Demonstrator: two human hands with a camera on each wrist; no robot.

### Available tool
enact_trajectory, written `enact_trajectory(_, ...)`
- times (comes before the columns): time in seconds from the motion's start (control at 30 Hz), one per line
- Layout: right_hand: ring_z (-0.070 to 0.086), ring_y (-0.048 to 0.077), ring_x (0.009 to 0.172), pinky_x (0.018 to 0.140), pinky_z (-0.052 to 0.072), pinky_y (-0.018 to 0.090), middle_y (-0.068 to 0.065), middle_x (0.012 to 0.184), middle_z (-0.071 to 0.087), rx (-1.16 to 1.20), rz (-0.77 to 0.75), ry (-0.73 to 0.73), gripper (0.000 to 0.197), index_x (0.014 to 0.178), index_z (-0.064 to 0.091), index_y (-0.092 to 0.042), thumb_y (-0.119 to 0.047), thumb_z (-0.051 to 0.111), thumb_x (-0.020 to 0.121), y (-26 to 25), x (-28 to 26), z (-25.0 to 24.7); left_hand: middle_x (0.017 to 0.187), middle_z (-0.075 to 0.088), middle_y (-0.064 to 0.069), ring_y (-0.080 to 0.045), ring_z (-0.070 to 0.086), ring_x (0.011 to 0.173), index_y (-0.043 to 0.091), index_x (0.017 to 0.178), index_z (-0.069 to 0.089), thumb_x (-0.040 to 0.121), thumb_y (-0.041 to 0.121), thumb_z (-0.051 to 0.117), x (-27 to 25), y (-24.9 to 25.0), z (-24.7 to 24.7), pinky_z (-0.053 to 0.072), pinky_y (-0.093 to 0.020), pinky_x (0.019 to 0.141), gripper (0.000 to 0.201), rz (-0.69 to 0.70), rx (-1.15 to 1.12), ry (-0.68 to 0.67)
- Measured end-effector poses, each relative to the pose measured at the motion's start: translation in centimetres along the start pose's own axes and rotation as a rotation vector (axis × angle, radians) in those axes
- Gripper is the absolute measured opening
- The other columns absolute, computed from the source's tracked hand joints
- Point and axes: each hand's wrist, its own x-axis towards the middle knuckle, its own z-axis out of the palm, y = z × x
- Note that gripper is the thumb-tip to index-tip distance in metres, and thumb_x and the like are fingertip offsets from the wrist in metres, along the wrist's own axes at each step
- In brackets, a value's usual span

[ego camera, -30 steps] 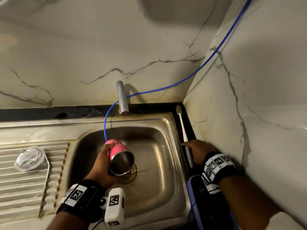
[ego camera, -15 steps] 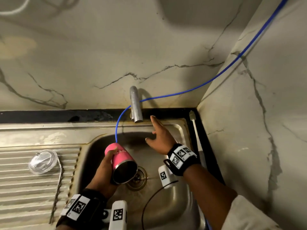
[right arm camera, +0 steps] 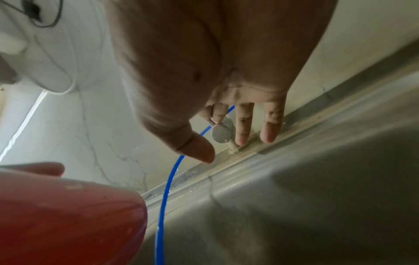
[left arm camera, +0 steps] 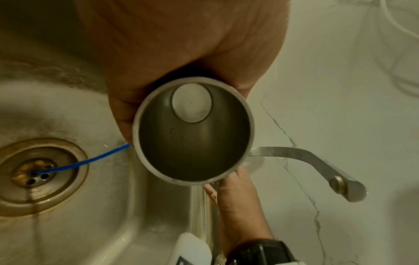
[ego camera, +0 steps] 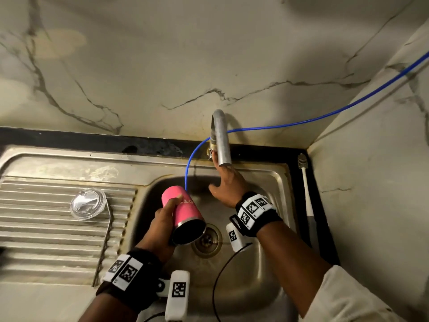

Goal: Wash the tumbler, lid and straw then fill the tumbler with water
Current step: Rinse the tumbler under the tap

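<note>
Sink (ego camera: 278,180), marble wall (ego camera: 162,66), faucet (ego camera: 221,140)

I see pink steel tumbler (ego camera: 184,217) over steel sink basin (ego camera: 260,287), round clear lid (ego camera: 88,204) left on drainboard (ego camera: 34,228), bent metal straw (ego camera: 104,242) beside lid, metal tap (ego camera: 221,138) behind basin.

Veined marble walls (ego camera: 162,66) meet in corner; black counter strip (ego camera: 69,138); dim warm light.

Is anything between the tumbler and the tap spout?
Only the blue tube hangs beside the tumbler, just behind it; the right hand reaches under the spout. Otherwise nothing visible blocks the path.
</note>
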Motion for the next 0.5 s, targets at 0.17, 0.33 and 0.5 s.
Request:
enact_trajectory(0.17,0.054,0.035,0.132,0.109,0.048,0.044,0.011,0.151,0.050,-0.083,0.013,-0.064,0.088,0.162,0.032,-0.027,-0.025,0.071,0.084,0.2,0.5,-0.6,0.118,0.068,-0.024,-0.032,0.075,0.072,0.019,0.138,0.045,0.090,0.042,0.074,-1.0,0.3,1.9,0.060,-0.041,0.059,0.060,0.052,0.070,-0.050)
enact_trajectory(0.33,0.061,0.025,0.116,0.097,0.047,0.027,0.007,0.134,0.061,0.225,0.014,0.030,0.066,0.148,0.052,-0.018,-0.011,0.074,0.087,1.0,-0.6,-0.3,0.117,0.071,-0.019,-0.030,0.076,0.087,0.024,0.138,0.049,0.094,0.036,0.073,-1.8,1.0,3.8,0.062,-0.041,0.065,0.052,0.122,0.142,-0.173)
enact_trajectory(0.5,0.070,0.026,0.109,0.095,0.057,0.043,0.018,0.127,0.071,1.109,0.358,-0.131,0.039,0.133,0.064,-0.013,-0.036,0.065,0.102,0.4,-3.8,1.7,0.126,0.069,-0.023,-0.037,0.074,0.103,0.019,0.146,0.050,0.079,0.010,0.084,-1.7,0.8,4.9,0.062,-0.044,0.075,0.076,0.107,0.180,-0.384)
